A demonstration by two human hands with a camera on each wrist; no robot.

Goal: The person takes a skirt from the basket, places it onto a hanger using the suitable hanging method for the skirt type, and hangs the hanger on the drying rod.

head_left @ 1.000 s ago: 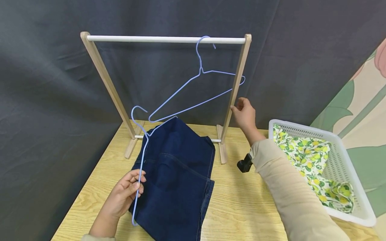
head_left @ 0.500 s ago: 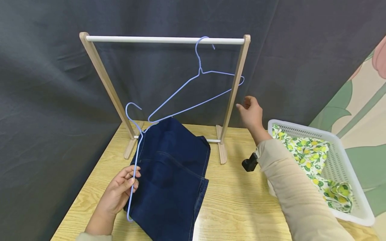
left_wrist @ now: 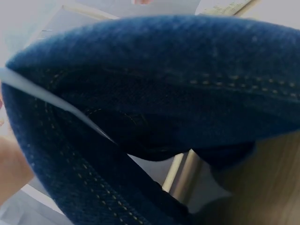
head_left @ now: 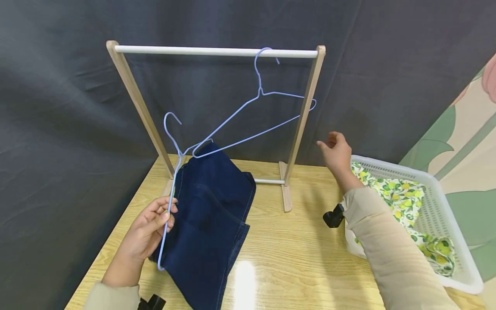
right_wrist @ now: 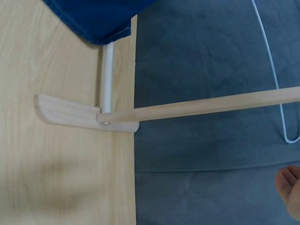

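Note:
My left hand (head_left: 149, 230) pinches the side of a light blue wire hanger (head_left: 173, 183), whose hook points up. Dark blue denim (head_left: 211, 206), a garment whose exact kind I cannot tell, hangs along that hanger at its right. In the left wrist view the hanger's rod runs into the opening of the denim (left_wrist: 187, 51). Right of the rack's post, my right hand (head_left: 337, 157) is in the air, fingers loosely bent, holding nothing. A second blue hanger (head_left: 258, 77) hangs from the white rail (head_left: 186, 50) of the wooden rack (head_left: 306, 112).
At the right stands a white plastic basket (head_left: 435, 202) with lemon-print cloth (head_left: 403, 193) in it. Grey fabric (head_left: 217, 21) covers the wall behind the rack. The rack's feet (head_left: 286, 198) rest on the wooden table (head_left: 286, 258).
My left hand has moved up and slightly left, carrying the hanger and denim along. My right hand has drawn away from the rack's right post, toward the basket.

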